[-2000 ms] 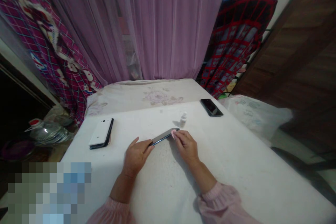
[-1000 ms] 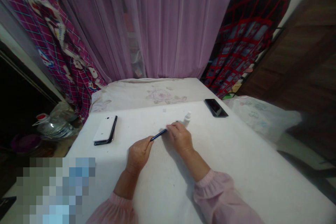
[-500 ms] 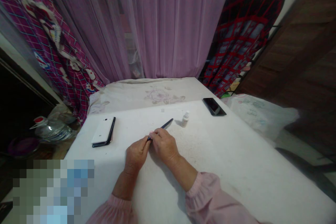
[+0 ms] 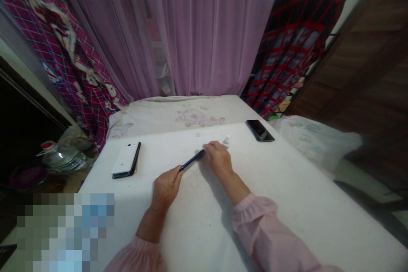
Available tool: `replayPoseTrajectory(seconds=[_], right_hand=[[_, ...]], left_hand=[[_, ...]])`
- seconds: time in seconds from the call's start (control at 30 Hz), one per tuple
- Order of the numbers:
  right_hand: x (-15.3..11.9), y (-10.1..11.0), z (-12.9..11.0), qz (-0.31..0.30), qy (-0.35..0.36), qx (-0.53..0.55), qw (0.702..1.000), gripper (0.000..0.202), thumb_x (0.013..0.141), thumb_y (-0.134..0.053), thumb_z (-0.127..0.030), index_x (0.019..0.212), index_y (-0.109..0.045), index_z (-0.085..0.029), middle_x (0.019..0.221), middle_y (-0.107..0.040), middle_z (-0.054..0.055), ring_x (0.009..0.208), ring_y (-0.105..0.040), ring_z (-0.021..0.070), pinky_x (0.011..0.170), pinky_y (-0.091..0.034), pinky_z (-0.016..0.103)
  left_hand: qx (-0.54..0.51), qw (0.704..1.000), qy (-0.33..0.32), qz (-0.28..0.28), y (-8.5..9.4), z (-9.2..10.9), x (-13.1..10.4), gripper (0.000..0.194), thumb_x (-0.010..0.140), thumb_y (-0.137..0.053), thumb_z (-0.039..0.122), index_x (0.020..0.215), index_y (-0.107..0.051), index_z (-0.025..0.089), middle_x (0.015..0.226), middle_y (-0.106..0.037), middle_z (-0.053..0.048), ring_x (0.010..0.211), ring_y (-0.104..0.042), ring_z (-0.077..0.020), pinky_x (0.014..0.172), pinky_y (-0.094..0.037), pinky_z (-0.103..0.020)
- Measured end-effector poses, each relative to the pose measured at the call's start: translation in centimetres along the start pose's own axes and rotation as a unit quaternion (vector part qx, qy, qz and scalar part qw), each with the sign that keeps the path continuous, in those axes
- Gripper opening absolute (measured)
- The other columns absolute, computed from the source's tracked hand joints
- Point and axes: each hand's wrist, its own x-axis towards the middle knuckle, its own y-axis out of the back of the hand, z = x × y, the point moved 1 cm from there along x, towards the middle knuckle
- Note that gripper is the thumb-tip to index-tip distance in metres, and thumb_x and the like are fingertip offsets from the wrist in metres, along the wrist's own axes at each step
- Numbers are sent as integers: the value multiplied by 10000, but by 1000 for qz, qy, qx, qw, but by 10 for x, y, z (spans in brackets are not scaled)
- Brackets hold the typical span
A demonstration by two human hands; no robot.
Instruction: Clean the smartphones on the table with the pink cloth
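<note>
Both of my hands are on a slim, dark blue, straight thing (image 4: 191, 160), held slantwise above the white tabletop. It could be a phone seen edge-on or a pen; I cannot tell which. My left hand (image 4: 166, 185) pinches its near lower end between thumb and fingers. At the far upper end, the closed fingers of my right hand (image 4: 219, 158) cover the tip. Just behind my right hand stands a small white bottle (image 4: 226, 140), its lower part hidden.
A white phone (image 4: 125, 157) lies on a darker one to the left. Another dark phone (image 4: 260, 130) rests near the right edge of the white table (image 4: 280, 195). A large water bottle (image 4: 65, 157) stands beyond the left edge; a plastic bag (image 4: 321, 140) is at the right.
My right hand has slid up and to the right along the dark blue thing to its far end, baring its middle and partly covering the small bottle. My left hand stays put.
</note>
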Motion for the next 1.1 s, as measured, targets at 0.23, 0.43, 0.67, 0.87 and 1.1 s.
replayPoseTrajectory(seconds=[0.23, 0.43, 0.67, 0.87, 1.1], right_hand=[[8, -10, 13, 5, -61, 73, 995, 204, 900, -536, -203, 941, -736, -211, 927, -726, 53, 828, -649, 175, 771, -474, 278], [-1, -18, 7, 30, -80, 191, 978, 225, 876, -523, -227, 921, -742, -212, 910, -740, 57, 857, -669, 181, 793, -502, 293], [-8, -31, 6, -7, -165, 292, 942, 298, 886, -474, -309, 934, -745, -196, 730, -723, 28, 553, -628, 144, 611, -493, 252], [-14, -43, 10, -81, -138, 173, 972, 272, 830, -489, -148, 831, -746, -239, 720, -732, 2, 670, -670, 153, 611, -461, 214], [-13, -42, 7, -75, -117, 150, 979, 223, 805, -545, -130, 791, -745, -228, 772, -736, 38, 682, -663, 161, 614, -458, 224]], left_hand=[[-35, 998, 44, -8, 8, -4, 0, 302, 961, -433, 363, 1049, -684, 220, 888, -763, -29, 741, -720, -172, 709, -562, -246], [-35, 995, 88, -12, 9, 5, 10, 278, 927, -480, 355, 1104, -663, 244, 975, -760, -19, 787, -726, -185, 705, -566, -256], [-94, 990, 105, -28, 8, 5, 17, 263, 914, -483, 367, 1028, -690, 253, 891, -761, 8, 771, -719, -173, 700, -554, -242], [-124, 984, 128, -19, 11, 2, 16, 280, 895, -495, 402, 990, -701, 238, 871, -762, 1, 758, -719, -182, 687, -556, -250], [-174, 967, 184, 10, 9, -5, 10, 308, 866, -538, 456, 963, -713, 222, 844, -758, -4, 753, -714, -187, 695, -567, -253]])
